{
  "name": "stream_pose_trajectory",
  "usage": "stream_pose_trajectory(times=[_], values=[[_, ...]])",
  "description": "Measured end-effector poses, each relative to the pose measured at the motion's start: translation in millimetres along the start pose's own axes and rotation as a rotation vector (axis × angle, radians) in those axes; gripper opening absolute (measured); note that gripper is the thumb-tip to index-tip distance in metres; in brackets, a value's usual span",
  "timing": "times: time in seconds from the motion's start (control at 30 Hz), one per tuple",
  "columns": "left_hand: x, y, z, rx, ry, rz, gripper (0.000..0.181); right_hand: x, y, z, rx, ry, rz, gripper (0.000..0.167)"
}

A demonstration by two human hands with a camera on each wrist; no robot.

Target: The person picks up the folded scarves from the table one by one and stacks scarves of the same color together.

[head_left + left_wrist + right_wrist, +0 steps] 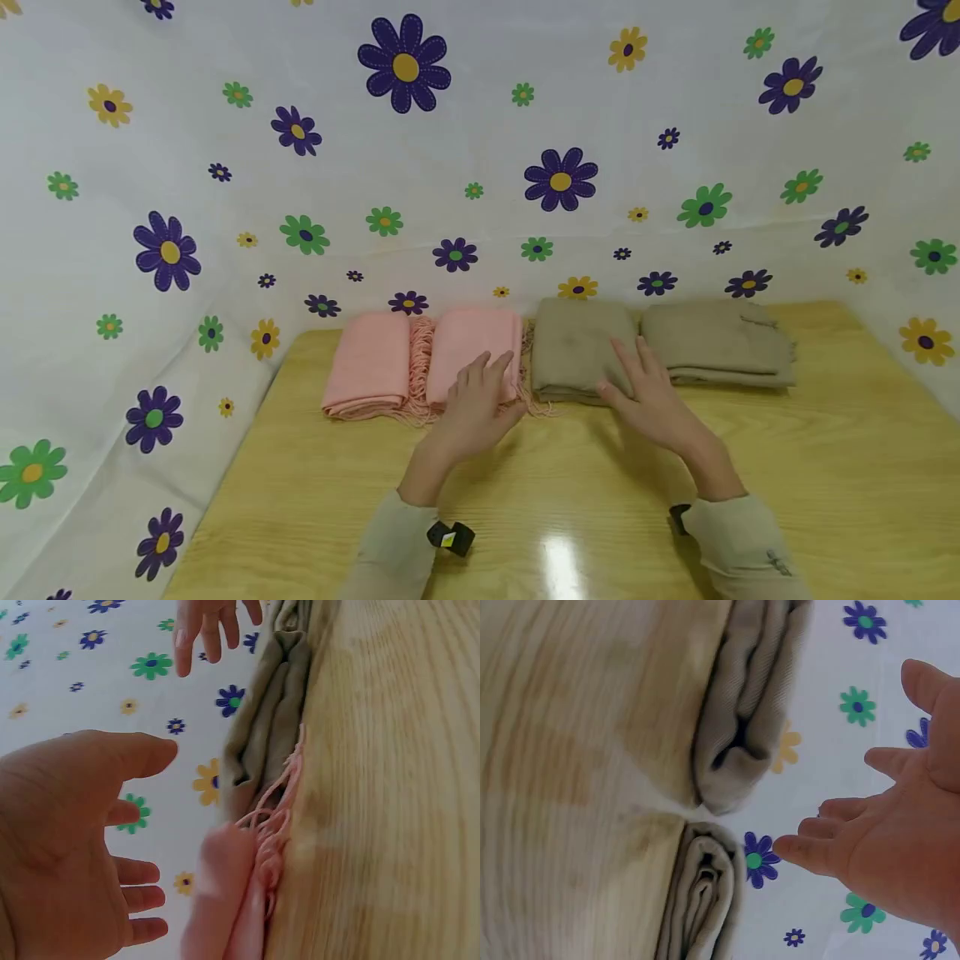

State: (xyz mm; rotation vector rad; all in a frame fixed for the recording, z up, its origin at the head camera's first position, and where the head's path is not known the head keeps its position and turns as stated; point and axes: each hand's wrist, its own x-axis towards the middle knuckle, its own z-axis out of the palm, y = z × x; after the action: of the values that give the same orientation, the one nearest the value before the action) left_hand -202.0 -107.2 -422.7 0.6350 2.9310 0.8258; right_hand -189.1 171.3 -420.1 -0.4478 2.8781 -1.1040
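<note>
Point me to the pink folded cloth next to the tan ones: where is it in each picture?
Head: just left of centre, the pink cloth is partly hidden by the left hand.
Left wrist: bottom centre.
Right wrist: not in it.
Shared landmark: the neighbouring tan cloth, right of it in head, above it in left wrist, upper centre in right wrist.

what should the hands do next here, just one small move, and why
Probably draw the left hand and right hand back: the two pink cloths and two olive cloths lie folded in one row, grouped by colour, and both hands hold nothing.
</note>
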Motion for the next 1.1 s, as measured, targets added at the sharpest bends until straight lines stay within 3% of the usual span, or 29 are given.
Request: stream_pose_trajectory(times=[0.17,0.3,0.47,0.63,0.77,0.87,1.1], values=[[39.7,4.9,7.6,-0.196,0.003,-0.053,0.069,22.9,11,-4,0.097,0.014,0.029,0.069],[68.8,10.8,13.5,-0.332,0.033,-0.085,0.066,43.2,22,-8,0.096,0.003,0.082,0.071],[92.3,14.5,26.1,-0.395,0.01,-0.128,0.071,59.8,28,-10,0.056,-0.014,0.142,0.077],[102.2,12.4,43.4,-0.409,-0.022,-0.162,0.077,70.2,34,-5,0.042,-0.038,0.136,0.081],[102.4,14.2,53.0,-0.371,-0.039,-0.173,0.078,72.7,43,4,0.026,-0.096,0.158,0.087],[102.0,16.9,56.6,-0.341,-0.056,-0.19,0.076,73.5,46,9,-0.001,-0.113,0.178,0.09],[107.7,17.2,57.2,-0.341,-0.026,-0.213,0.076,81.1,47,7,-0.016,-0.122,0.18,0.093]])
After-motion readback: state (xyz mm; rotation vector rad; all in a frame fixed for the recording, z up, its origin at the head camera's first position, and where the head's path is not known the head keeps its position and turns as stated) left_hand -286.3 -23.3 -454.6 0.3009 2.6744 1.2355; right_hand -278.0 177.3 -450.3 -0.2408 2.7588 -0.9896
